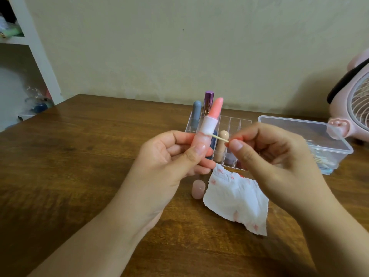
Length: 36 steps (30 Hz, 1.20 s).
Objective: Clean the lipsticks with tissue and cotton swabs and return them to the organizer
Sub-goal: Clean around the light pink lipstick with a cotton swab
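The left hand (pixel 169 156) holds an uncapped coral-pink lipstick (pixel 209 120) upright above the middle of the wooden surface (pixel 79 156), thumb and fingers curled round its pale pink base. The right hand (pixel 269 156) pinches the wooden stick of a cotton swab (pixel 216 137) between thumb and forefinger, and the swab's cotton tip touches the white collar of the lipstick just below the colour.

Below the hands a crumpled white tissue (pixel 237 198) with pink smears lies on the surface, and the pale pink lipstick cap (pixel 198 189) lies on its side just beside the tissue's left edge.

Behind the hands, toward the far edge of the surface, stands a clear acrylic organizer (pixel 231 124) divided into compartments. A grey-blue tube (pixel 196 112) and a purple-capped tube (pixel 208 104) stand upright at its far left, and a beige tube (pixel 221 144) stands nearer the front; other compartments are partly hidden by the fingers.

Near the right edge sits a clear plastic box (pixel 311 134) with cotton swabs inside. A pink desk fan (pixel 355 108) stands just beyond it.
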Each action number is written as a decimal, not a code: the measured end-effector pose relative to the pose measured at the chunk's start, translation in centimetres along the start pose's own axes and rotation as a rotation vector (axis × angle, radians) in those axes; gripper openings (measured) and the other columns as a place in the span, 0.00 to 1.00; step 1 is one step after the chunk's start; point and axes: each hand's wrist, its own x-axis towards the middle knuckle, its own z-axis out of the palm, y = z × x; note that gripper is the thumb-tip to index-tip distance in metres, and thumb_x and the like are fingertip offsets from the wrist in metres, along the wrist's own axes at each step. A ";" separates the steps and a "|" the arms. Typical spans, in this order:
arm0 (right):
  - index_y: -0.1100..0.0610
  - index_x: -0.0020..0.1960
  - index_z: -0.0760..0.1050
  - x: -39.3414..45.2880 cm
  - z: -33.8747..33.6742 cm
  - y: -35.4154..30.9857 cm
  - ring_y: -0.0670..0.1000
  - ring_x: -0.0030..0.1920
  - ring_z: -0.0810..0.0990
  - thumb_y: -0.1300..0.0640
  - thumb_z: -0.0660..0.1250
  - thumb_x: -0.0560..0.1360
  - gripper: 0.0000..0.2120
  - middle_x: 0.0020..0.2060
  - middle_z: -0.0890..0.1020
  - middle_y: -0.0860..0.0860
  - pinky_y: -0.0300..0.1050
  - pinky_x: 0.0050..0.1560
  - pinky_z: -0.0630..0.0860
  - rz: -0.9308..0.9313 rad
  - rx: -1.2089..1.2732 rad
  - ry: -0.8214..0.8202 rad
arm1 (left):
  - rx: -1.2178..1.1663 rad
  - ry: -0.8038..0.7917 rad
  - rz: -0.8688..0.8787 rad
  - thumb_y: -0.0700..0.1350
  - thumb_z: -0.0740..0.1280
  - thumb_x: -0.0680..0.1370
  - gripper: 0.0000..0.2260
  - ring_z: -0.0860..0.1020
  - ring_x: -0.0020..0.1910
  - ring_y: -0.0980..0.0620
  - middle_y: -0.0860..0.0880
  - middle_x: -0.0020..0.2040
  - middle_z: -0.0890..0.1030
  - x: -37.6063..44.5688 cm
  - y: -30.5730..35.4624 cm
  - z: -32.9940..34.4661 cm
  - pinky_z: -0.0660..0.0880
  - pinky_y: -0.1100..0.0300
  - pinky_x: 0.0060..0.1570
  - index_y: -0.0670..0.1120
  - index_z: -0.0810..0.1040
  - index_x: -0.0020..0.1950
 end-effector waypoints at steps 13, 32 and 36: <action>0.51 0.40 0.76 -0.2 0.3 -0.6 0.50 0.30 0.75 0.51 0.66 0.74 0.06 0.31 0.77 0.51 0.38 0.29 0.71 -0.058 -0.094 0.052 | 0.295 0.163 0.177 0.38 0.74 0.69 0.11 0.84 0.40 0.54 0.53 0.41 0.84 0.1 -1.2 -0.4 0.80 0.59 0.41 0.49 0.75 0.44; 0.51 0.41 0.77 0.0 0.9 -0.5 0.50 0.31 0.74 0.51 0.68 0.73 0.05 0.32 0.78 0.52 0.37 0.30 0.72 0.031 -0.003 -0.027 | 0.063 0.040 0.045 0.46 0.69 0.68 0.13 0.83 0.38 0.52 0.47 0.41 0.84 0.0 -0.5 0.0 0.79 0.62 0.38 0.44 0.77 0.51; 0.55 0.39 0.78 0.3 0.5 -0.5 0.42 0.29 0.71 0.54 0.67 0.74 0.07 0.28 0.75 0.54 0.31 0.31 0.69 0.133 0.182 0.001 | -0.067 -0.016 0.005 0.47 0.68 0.68 0.12 0.79 0.33 0.53 0.46 0.42 0.84 -0.1 -0.2 0.2 0.77 0.63 0.34 0.45 0.80 0.50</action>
